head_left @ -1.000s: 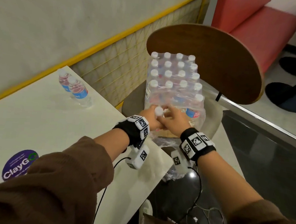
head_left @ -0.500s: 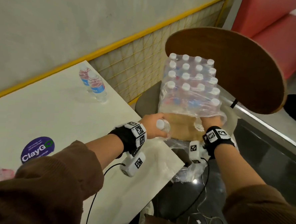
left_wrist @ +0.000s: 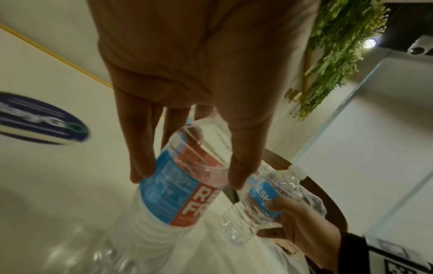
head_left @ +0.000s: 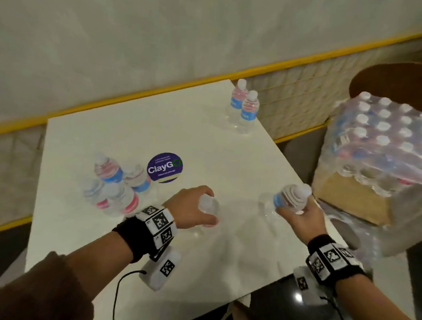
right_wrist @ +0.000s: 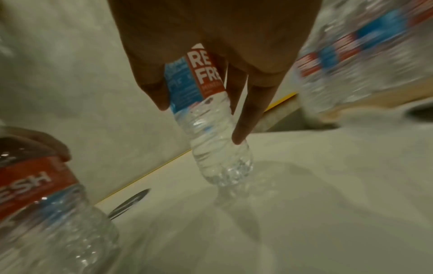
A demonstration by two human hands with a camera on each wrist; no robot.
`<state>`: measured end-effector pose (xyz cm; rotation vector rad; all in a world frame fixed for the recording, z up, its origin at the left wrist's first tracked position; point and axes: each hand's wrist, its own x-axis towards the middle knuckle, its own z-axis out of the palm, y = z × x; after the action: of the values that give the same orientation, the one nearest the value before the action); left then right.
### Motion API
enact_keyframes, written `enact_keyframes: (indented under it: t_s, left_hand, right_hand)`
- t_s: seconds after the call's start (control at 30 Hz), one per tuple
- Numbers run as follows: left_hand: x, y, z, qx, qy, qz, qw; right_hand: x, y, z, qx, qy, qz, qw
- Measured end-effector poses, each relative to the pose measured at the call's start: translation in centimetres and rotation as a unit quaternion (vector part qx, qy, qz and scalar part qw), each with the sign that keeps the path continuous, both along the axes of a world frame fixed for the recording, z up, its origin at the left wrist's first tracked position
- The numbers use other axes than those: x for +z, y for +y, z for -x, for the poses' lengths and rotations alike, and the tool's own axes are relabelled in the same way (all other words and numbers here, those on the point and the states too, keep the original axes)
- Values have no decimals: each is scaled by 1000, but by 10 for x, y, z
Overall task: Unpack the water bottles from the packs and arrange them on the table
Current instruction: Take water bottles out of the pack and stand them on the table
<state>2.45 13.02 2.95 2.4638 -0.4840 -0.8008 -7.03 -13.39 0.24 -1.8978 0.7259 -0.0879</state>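
Note:
Each hand holds one clear water bottle with a blue-and-red label over the white table (head_left: 131, 229). My left hand (head_left: 207, 209) (left_wrist: 185, 178) grips its bottle (head_left: 209, 206) (left_wrist: 182, 191) from above, near the table's middle. My right hand (head_left: 291, 209) (right_wrist: 199, 120) grips a tilted bottle (head_left: 289, 198) (right_wrist: 206, 129) near the table's right edge. Whether either base touches the table I cannot tell. The shrink-wrapped pack (head_left: 384, 140) (right_wrist: 365, 52), torn open at the front, sits on a chair to the right.
Two bottles (head_left: 245, 107) stand at the table's far right corner, and several more (head_left: 114, 186) are clustered at the left. A round ClayGo sticker (head_left: 164, 167) lies between them. The wooden chair back (head_left: 395, 79) rises behind the pack. A yellow-trimmed wall borders the table's far side.
Both hands have come away from the pack on the chair to above the table. The right hand now holds a bottle; the left hand has kept its bottle.

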Motion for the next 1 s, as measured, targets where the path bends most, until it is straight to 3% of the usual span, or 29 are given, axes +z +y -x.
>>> enact_keyframes:
  t_s: [0.2,0.47,0.77,0.9,1.0]
  left_hand:
    - [-4,124,31,76,24,-27,996]
    - [-15,209,18,257,-10,5,966]
    - [-18,228,-6,350,-48,19,935]
    - [-21,218,2,448,-52,97,887]
    - [-32,208,18,523,18,92,847]
  right_hand:
    - [-21,138,-16,213,33,6,977]
    - [-32,264,-50,270,5,-17,963]
    - [-36,296,-73,263,15,-25,964]
    - [-37,292,-75,292,24,-10,956]
    - [-44,271,-70,299,59,-3,952]
